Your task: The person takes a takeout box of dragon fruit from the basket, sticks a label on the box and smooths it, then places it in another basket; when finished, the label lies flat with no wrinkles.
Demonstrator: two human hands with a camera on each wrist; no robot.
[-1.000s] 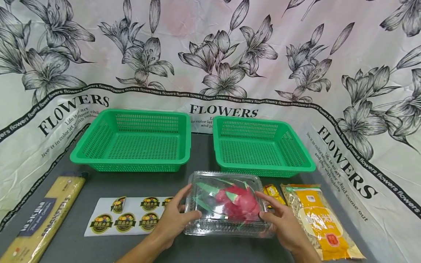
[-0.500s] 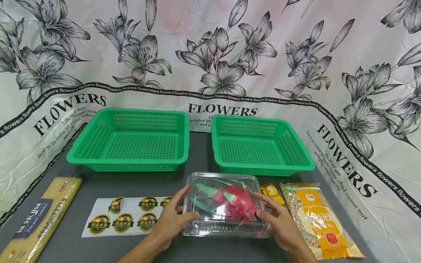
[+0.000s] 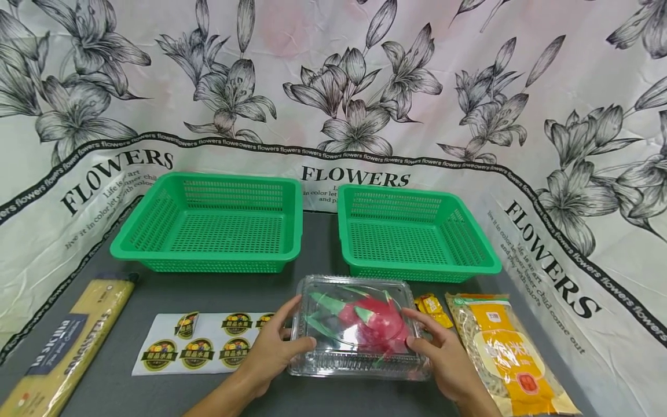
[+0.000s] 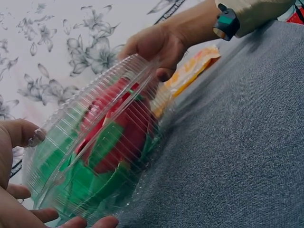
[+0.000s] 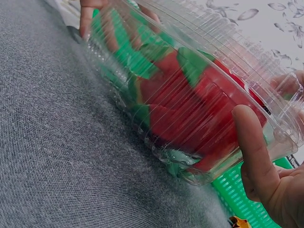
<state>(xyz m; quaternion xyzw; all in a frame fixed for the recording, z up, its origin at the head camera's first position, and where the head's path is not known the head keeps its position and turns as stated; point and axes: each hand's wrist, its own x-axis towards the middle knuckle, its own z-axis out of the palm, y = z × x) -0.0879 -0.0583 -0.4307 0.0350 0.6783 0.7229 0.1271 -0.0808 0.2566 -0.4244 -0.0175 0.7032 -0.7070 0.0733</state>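
Observation:
A clear plastic clamshell box [image 3: 333, 366] with a ribbed rim sits between both hands in the head view, its lid down. Inside lies a pink-red dragon fruit [image 3: 379, 319] with green scales, toward the box's right side. My left hand [image 3: 271, 346] grips the box's left end, thumb at the front edge and fingers along the side. The right hand [image 3: 445, 354] holds the opposite end, its thumb [image 5: 251, 142] against the ribbed plastic in the right wrist view. Both hands also show around the box [image 4: 66, 156] in the left wrist view.
Two green baskets [image 3: 208, 256] [image 3: 422, 270] stand at the back. A sheet of round fruit stickers [image 3: 208, 366] and a spaghetti pack [image 3: 73, 341] lie left. On the right are a small yellow packet [image 3: 435, 310] and a yellow-and-clear food bag [image 3: 508, 347].
The box and both hands have shifted very slightly toward the person and to the left. The grip on the box looks the same.

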